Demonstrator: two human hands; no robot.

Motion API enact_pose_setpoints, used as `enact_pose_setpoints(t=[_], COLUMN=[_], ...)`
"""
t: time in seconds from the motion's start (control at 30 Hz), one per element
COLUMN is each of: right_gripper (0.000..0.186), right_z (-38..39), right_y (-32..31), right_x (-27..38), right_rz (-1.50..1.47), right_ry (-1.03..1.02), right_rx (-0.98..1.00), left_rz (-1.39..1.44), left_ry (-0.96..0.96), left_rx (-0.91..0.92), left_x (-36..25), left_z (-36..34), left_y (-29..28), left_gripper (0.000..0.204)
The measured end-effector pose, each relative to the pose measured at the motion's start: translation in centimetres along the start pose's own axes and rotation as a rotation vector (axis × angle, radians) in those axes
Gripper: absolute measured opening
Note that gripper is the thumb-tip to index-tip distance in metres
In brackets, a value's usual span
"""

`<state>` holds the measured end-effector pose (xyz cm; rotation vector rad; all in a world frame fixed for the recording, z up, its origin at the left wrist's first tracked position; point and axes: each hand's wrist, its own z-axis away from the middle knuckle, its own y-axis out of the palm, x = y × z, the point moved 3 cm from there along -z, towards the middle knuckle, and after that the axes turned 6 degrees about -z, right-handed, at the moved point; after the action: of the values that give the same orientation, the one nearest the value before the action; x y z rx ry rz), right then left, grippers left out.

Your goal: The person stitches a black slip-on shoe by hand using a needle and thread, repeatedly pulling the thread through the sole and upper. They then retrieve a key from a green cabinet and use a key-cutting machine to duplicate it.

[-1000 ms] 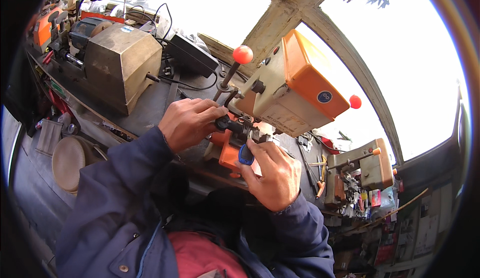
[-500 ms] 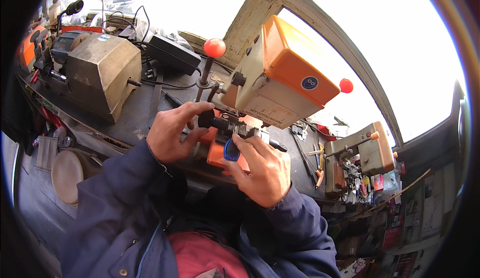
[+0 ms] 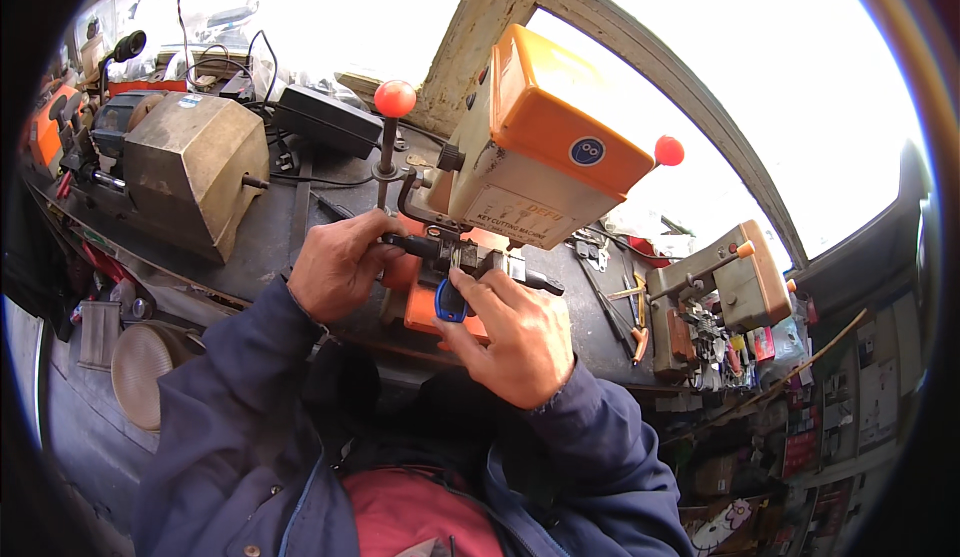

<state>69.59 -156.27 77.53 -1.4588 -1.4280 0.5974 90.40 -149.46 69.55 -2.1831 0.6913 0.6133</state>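
A key cutting machine [image 3: 545, 142] with an orange top stands on the bench before me. My left hand [image 3: 345, 262] is closed on the black clamp knob [image 3: 417, 246] at the left end of its vise. Between the thumb and fingers of my right hand [image 3: 515, 332] is a key [image 3: 451, 300] with a blue-rimmed dark head. Its head sticks out toward me at the vise [image 3: 462, 255]; my fingers partly cover where the blade goes. Beneath it lies the machine's orange base [image 3: 425, 309]. A lever with a red ball [image 3: 395, 99] rises behind my left hand.
A boxy metal-cased grinder-like machine [image 3: 195, 172] stands at the left, a black box [image 3: 335, 120] with cables behind. Pliers-like tools [image 3: 615, 322] lie to the right, beside a second, smaller machine [image 3: 715, 292]. A round tan lamp-like object [image 3: 148, 377] sits low at the left.
My left fingers, spread around the black knob before, have closed on it. My right hand keeps hold of the key at the vise. The whole view has shifted slightly.
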Motion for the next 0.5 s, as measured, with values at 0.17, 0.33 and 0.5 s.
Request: enact_pose_setpoints(t=[0.17, 0.33, 0.5], right_gripper=[0.049, 0.059, 0.071], right_z=[-0.3, -0.7, -1.3], right_y=[0.1, 0.0, -0.1], right_x=[-0.3, -0.7, -0.5], right_rz=[-0.010, -0.013, 0.018], right_ry=[0.024, 0.100, 0.092], right_rx=[0.031, 0.132, 0.183], left_rz=[0.069, 0.042, 0.139], left_ry=[-0.020, 0.006, -0.036], left_rx=[-0.004, -0.004, 0.005], left_x=[-0.2, -0.4, -0.1], left_z=[-0.1, -0.4, -0.5], left_y=[-0.1, -0.5, -0.4], left_gripper=[0.022, 0.014, 0.030])
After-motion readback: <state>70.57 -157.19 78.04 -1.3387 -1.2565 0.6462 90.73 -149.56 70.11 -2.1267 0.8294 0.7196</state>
